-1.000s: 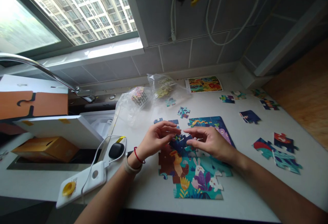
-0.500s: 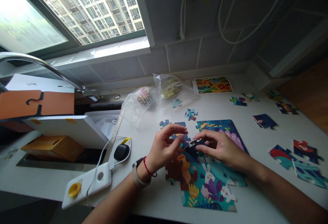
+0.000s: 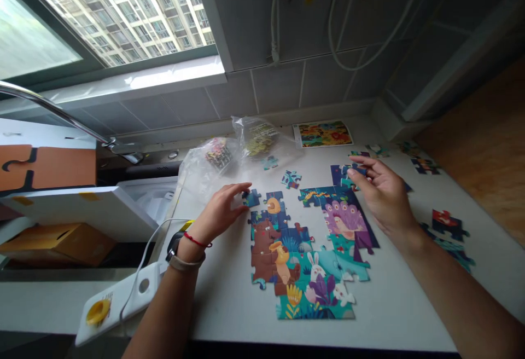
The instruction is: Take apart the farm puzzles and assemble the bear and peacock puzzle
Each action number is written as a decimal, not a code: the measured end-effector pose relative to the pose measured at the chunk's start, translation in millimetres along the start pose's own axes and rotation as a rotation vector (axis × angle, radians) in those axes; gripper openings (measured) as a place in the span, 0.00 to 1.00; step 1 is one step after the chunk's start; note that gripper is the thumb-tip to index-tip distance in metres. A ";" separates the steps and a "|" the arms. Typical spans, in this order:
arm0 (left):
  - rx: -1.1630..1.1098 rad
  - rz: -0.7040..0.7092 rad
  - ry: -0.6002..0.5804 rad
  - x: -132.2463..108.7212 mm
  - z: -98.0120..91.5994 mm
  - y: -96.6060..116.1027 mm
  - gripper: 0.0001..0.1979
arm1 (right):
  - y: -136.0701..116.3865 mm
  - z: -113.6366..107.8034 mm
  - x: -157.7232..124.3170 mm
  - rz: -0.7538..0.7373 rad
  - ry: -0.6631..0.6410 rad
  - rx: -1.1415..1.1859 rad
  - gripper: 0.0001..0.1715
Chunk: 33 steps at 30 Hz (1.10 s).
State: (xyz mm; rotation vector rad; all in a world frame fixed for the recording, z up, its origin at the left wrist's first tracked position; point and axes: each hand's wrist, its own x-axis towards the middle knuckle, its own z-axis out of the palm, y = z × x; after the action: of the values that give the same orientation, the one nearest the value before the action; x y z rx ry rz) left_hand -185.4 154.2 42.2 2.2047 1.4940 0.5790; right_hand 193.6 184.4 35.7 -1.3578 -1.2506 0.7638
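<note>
A partly joined jigsaw puzzle [image 3: 303,260] with a bear, a rabbit and a purple peacock lies on the white counter. My left hand [image 3: 219,214] is at its upper left corner, thumb and index finger at the edges of a blue puzzle piece [image 3: 251,198]. Over the puzzle's upper right, my right hand [image 3: 383,195] pinches a blue and teal puzzle piece [image 3: 353,175] between thumb and fingers. A dark blue piece [image 3: 336,173] shows just left of it, against the puzzle's top edge. Near the middle, a gap shows the bare counter.
Loose pieces [image 3: 449,223] lie on the right, and a patterned piece [image 3: 291,179] lies above the puzzle. Clear plastic bags [image 3: 205,170] and a picture card [image 3: 324,133] are at the back. A white power strip [image 3: 123,301] with a cable stands left, beside the sink.
My hands have parted from the puzzle's middle. The left has moved left to the corner piece; the right has moved up and right with a piece. The view has shifted.
</note>
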 end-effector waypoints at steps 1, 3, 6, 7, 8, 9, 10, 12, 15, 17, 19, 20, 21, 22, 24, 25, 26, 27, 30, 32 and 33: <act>-0.007 -0.007 -0.002 0.3 -0.4 -1.5 0.27 | 3.8 -4.0 4.4 -0.010 0.045 -0.041 0.20; -0.036 -0.022 -0.001 1.1 -1.6 -4.1 0.26 | 11.5 -9.2 10.5 -0.032 0.120 -0.136 0.17; -0.124 -0.054 0.009 2.3 -3.4 -5.2 0.26 | 22.9 -11.6 15.9 -0.056 0.186 -0.239 0.16; -0.153 -0.069 0.013 2.7 -3.9 -4.6 0.27 | 26.5 -11.9 17.3 -0.056 0.193 -0.252 0.15; -0.176 -0.085 0.019 3.0 -4.3 -3.7 0.27 | 29.6 -12.1 18.7 -0.054 0.197 -0.260 0.15; -0.192 -0.101 0.024 3.3 -4.7 -2.5 0.26 | 32.1 -12.3 19.9 -0.054 0.198 -0.271 0.15; -0.202 -0.118 0.030 3.5 -5.2 -1.2 0.25 | 33.6 -12.5 20.7 -0.062 0.203 -0.289 0.15; -0.215 -0.146 0.045 3.9 -5.8 1.8 0.23 | 32.9 -12.3 20.8 -0.104 0.230 -0.342 0.17; -0.286 -0.175 0.077 4.6 -4.9 9.1 0.22 | 23.2 -8.4 15.2 -0.185 0.224 -0.376 0.17; -0.396 -0.182 0.093 6.1 -3.3 18.5 0.24 | 14.1 -2.5 7.8 -0.223 0.140 -0.340 0.15; -0.512 -0.171 0.089 9.8 -1.7 33.2 0.26 | 4.9 5.0 -1.5 -0.263 0.020 -0.295 0.11; -0.556 -0.155 0.078 12.9 -1.2 42.2 0.27 | 0.6 8.8 -6.4 -0.284 -0.050 -0.268 0.09; -0.587 -0.132 0.054 16.9 -0.8 51.9 0.27 | -3.6 12.2 -11.5 -0.301 -0.127 -0.238 0.09; -0.607 -0.104 0.022 21.8 -0.3 61.9 0.26 | -7.6 15.3 -16.5 -0.314 -0.210 -0.205 0.08; -0.645 -0.049 -0.077 34.0 1.0 80.5 0.25 | -15.1 19.9 -25.9 -0.308 -0.395 -0.123 0.09; -0.672 -0.029 -0.141 40.8 2.2 88.3 0.26 | -18.2 21.7 -30.0 -0.273 -0.484 -0.074 0.11; -0.698 -0.012 -0.207 47.7 3.8 94.9 0.26 | -20.6 23.2 -33.4 -0.217 -0.556 -0.023 0.14; -0.721 0.001 -0.261 54.4 5.7 100.0 0.27 | -22.2 24.7 -36.1 -0.146 -0.606 0.030 0.16; -0.736 0.036 -0.294 70.6 11.2 107.7 0.26 | -22.4 28.5 -38.7 0.074 -0.633 0.197 0.20; -0.700 0.056 -0.240 76.5 12.4 108.5 0.26 | -20.5 29.9 -36.8 0.189 -0.577 0.318 0.21; -0.663 0.068 -0.216 77.8 11.9 108.3 0.28 | -19.9 30.1 -35.5 0.246 -0.535 0.375 0.23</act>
State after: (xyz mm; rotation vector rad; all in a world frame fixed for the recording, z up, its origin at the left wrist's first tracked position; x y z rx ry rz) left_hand -69.9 188.9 100.3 1.7320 0.9378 0.7069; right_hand 151.9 156.3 41.3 -1.0361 -1.2655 1.5267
